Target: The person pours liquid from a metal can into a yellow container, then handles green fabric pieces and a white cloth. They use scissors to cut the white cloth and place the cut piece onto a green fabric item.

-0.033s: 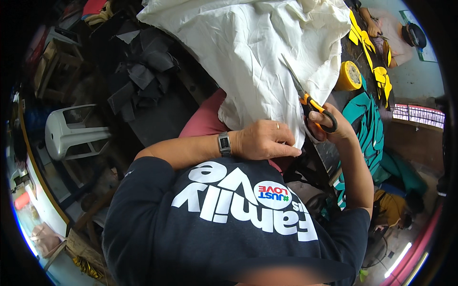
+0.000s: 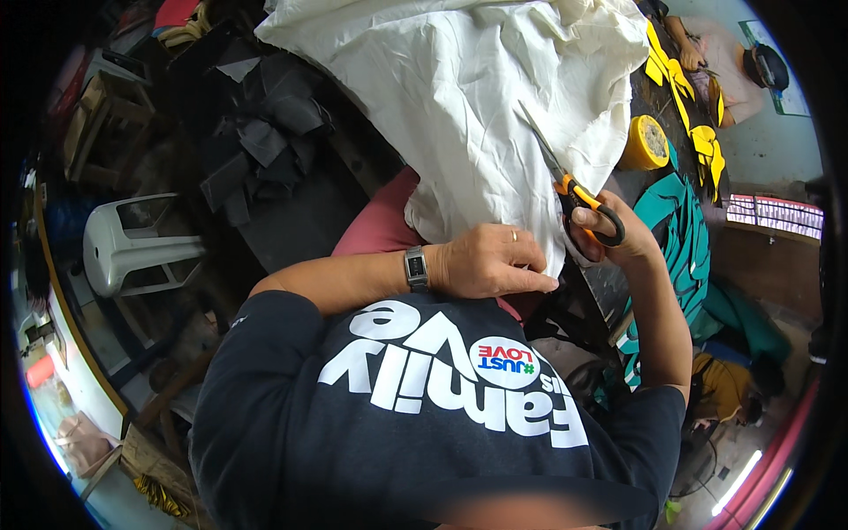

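Note:
White fabric (image 2: 442, 97) lies in wrinkled folds over the work surface and hangs down to my lap. My left hand (image 2: 495, 259), with a ring and a wristwatch, grips the fabric's near edge between thumb and fingers. At its right, my right hand (image 2: 618, 231) is closed round the orange-and-black handles of a pair of scissors (image 2: 576, 189). The scissor blades point up and to the left against the fabric, slightly parted as far as I can see. Part of the lower handle is hidden by my fingers.
Dark fabric pieces (image 2: 265, 132) are heaped at the left, near a white plastic stool (image 2: 146, 246). On the right are a yellow round container (image 2: 649, 143), teal material (image 2: 667, 221) and yellow cut pieces (image 2: 705, 146). Another person (image 2: 729, 66) works at the far right.

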A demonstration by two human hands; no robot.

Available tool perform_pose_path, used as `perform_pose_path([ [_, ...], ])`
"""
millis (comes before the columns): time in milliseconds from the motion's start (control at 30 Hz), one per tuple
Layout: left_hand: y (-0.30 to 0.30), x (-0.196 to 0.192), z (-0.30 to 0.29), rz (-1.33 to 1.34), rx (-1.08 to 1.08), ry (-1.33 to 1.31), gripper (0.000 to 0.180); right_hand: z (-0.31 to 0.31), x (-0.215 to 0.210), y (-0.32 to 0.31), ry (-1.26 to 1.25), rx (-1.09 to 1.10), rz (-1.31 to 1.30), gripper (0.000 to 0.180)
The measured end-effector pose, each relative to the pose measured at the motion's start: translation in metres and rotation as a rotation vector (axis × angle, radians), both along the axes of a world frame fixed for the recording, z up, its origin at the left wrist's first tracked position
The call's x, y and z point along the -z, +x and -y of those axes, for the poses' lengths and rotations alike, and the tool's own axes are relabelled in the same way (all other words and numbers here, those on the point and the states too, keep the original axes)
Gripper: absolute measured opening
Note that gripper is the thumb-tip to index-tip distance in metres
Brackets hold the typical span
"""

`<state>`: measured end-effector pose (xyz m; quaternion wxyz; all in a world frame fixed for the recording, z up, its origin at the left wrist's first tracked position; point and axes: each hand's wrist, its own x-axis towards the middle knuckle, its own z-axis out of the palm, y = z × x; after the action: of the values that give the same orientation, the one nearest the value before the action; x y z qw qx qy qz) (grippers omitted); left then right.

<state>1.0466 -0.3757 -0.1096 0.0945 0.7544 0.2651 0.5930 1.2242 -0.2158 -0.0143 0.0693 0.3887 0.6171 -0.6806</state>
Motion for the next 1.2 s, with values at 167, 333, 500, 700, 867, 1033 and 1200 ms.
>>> perform_pose_path([
  [167, -0.003, -0.004, 0.002, 0.008, -0.031, 0.046, 0.028, -0.01, 0.001, -0.024, -0.034, 0.002, -0.073, 0.05],
  [333, -0.007, -0.005, 0.005, 0.007, -0.045, 0.075, 0.028, -0.004, -0.018, -0.037, -0.006, -0.007, -0.062, 0.063],
  [500, -0.006, -0.005, 0.006, -0.002, 0.016, 0.099, 0.028, -0.002, -0.032, -0.049, 0.089, -0.045, -0.054, 0.064],
  [700, -0.005, -0.005, 0.01, 0.004, 0.031, 0.097, 0.023, -0.015, -0.026, -0.071, 0.011, -0.107, -0.083, 0.047],
  [867, -0.005, -0.006, 0.012, 0.02, 0.062, 0.123, 0.023, -0.003, -0.036, -0.068, 0.118, 0.066, 0.112, 0.048],
  [1033, -0.002, -0.009, 0.013, 0.012, 0.117, 0.164, 0.029, -0.01, -0.035, -0.082, 0.034, 0.015, 0.062, 0.051],
  [1200, 0.0, -0.008, 0.015, 0.024, 0.122, 0.153, 0.031, -0.012, -0.025, -0.089, 0.098, 0.079, 0.144, 0.048],
])
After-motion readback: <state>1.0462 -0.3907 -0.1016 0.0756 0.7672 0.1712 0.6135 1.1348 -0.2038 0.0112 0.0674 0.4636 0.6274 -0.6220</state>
